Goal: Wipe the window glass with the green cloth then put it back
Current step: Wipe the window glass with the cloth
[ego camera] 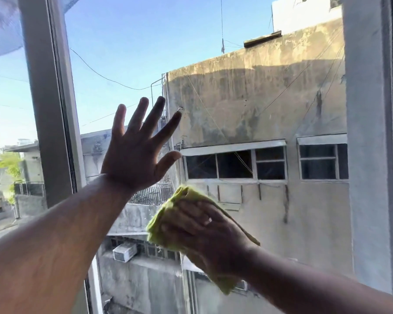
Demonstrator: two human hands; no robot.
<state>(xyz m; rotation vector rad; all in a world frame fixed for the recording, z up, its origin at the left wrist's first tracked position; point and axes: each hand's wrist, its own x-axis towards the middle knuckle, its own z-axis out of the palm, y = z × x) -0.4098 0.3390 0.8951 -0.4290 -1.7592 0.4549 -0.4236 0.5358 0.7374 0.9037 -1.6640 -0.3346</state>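
The window glass (247,87) fills the middle of the view, with sky and a stained concrete building behind it. My left hand (134,152) is flat against the pane at centre left, fingers spread wide and holding nothing. Lower and to the right, my right hand (204,232) presses the bunched green cloth (166,223) onto the glass. The cloth sticks out above, left of and below the hand; its middle is hidden under my palm and fingers.
A grey vertical window frame (48,109) stands just left of my left hand. A second upright frame (368,132) bounds the pane on the right. A pale piece of fabric (2,26) hangs at the top left corner.
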